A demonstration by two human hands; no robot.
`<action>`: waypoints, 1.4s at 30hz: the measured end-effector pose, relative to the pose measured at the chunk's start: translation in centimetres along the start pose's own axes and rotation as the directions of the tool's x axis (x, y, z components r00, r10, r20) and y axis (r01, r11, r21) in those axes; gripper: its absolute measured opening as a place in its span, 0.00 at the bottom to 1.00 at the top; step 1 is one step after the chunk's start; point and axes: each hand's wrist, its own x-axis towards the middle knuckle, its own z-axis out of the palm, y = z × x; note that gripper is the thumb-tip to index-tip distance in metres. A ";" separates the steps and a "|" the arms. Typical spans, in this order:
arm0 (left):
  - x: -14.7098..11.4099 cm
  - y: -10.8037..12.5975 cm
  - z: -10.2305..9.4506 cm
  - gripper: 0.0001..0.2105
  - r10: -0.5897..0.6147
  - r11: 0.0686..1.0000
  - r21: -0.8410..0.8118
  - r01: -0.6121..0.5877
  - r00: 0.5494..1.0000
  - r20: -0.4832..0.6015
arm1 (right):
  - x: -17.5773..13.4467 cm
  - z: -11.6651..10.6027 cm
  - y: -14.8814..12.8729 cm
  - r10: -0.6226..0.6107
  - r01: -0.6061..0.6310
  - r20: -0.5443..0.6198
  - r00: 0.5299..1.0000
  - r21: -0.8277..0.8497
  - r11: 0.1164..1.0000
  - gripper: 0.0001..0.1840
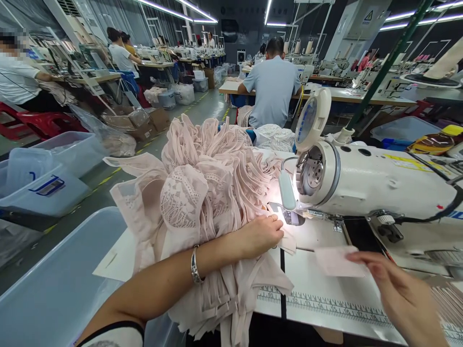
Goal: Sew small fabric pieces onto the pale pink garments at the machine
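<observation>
My left hand (263,236) is closed on the edge of a pale pink bra, just in front of the sewing machine's lit needle area. A large pile of pale pink lace bras (184,197) lies under and behind that forearm and hangs over the table's front edge. My right hand (401,289) pinches a small pale pink fabric piece (334,261) between thumb and fingers, above the table to the right of the needle area. The white sewing machine (383,180) stands on the right, its round end cover (314,118) swung up.
A printed ruler (325,306) runs along the table's front edge. Stacked fabric strips (448,301) lie at the far right. A blue plastic bin (72,270) stands at the left. A person in a light blue shirt (274,91) sits ahead, beyond the pile.
</observation>
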 end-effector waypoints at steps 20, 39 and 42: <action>-0.2 0.1 -0.2 0.10 0.093 0.993 0.072 -0.091 0.995 -0.035 | 5.0 8.1 -10.0 -0.670 0.692 0.173 0.722 -0.199 0.694 0.08; -0.2 -0.3 0.0 0.12 0.093 0.994 0.055 -0.091 0.994 -0.050 | 5.5 7.8 -10.0 -0.766 0.754 0.104 0.634 -0.302 0.583 0.10; -0.3 -0.2 -0.2 0.10 0.096 0.994 0.054 -0.093 0.995 -0.040 | 5.4 7.8 -10.0 -0.781 0.766 0.112 0.615 -0.322 0.557 0.13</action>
